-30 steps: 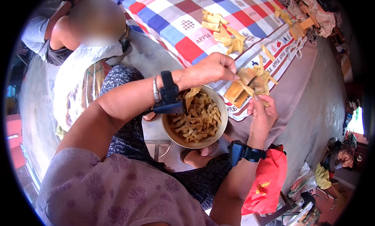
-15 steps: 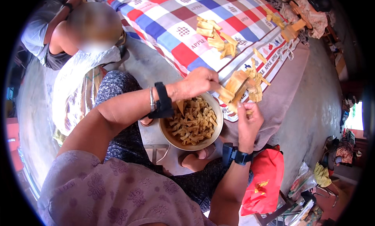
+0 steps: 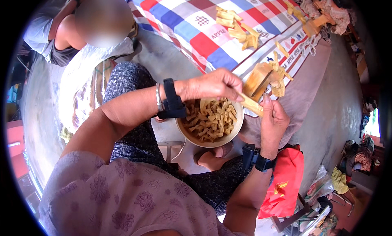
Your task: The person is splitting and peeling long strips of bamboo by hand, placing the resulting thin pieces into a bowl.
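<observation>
A flat yellowish strip (image 3: 252, 104) slants down to the right from my left hand (image 3: 214, 84), which pinches its upper end. Beside the strip's lower end is my right hand (image 3: 275, 121), thumb up and fingers curled; whether it grips the strip or a small piece is hidden. Just below my left hand, a round metal bowl (image 3: 240, 124) holds many short, folded yellowish pieces (image 3: 214, 121). Past my hands, wider yellowish strips (image 3: 257, 79) lie in a pile at the edge of a checked cloth (image 3: 204, 48). Another bunch of strips (image 3: 241, 30) lies farther back on it.
A red bag (image 3: 283, 179) is by my right forearm. At the left, a clear plastic sack (image 3: 83, 89) stands near a seated person (image 3: 67, 38). Wooden pieces (image 3: 314, 24) lie at the far right, and clothes and bags (image 3: 322, 187) are heaped along the right side.
My left hand has drawn the strip away from the pile and now holds it slanting between my hands. My right hand has shifted right. The whole view has moved slightly.
</observation>
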`<state>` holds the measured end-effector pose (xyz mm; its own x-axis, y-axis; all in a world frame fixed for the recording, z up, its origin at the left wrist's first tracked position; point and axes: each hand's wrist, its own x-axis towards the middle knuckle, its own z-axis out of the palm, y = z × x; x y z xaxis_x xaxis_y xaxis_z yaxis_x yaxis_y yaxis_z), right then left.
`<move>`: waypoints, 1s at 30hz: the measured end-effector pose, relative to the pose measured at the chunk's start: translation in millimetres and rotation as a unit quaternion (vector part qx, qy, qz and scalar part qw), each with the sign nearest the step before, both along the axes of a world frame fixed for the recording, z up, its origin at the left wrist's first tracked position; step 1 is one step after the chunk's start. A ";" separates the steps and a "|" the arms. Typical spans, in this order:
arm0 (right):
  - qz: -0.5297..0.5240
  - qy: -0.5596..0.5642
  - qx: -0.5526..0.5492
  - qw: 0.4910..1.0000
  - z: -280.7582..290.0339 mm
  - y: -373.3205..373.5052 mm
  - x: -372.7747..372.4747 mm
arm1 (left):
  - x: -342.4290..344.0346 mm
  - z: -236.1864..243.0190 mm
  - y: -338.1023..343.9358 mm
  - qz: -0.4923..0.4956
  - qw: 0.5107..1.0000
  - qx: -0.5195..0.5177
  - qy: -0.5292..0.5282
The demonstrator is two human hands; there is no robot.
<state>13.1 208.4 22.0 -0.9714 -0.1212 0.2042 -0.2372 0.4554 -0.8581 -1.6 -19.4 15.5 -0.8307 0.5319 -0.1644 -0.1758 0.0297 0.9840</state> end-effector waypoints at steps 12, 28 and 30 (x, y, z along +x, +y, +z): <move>0.106 -0.196 -0.156 0.962 -1.8 -20.8 8.7 | 14.0 -6.6 24.8 0.155 0.975 -0.074 0.138; 0.030 -0.097 -0.197 0.975 -20.3 -42.4 22.6 | -0.9 -21.1 25.0 0.167 0.946 0.254 -0.110; 0.042 -0.165 -0.276 0.946 -14.9 -31.3 16.3 | -1.7 -22.6 23.8 0.124 0.935 0.297 -0.146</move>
<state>29.4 177.1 7.1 -0.9851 -0.1638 -0.0529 0.0688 -0.0932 -0.9933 -3.3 4.4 -7.0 -0.9064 0.3986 -0.1401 -0.3687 -0.5846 0.7227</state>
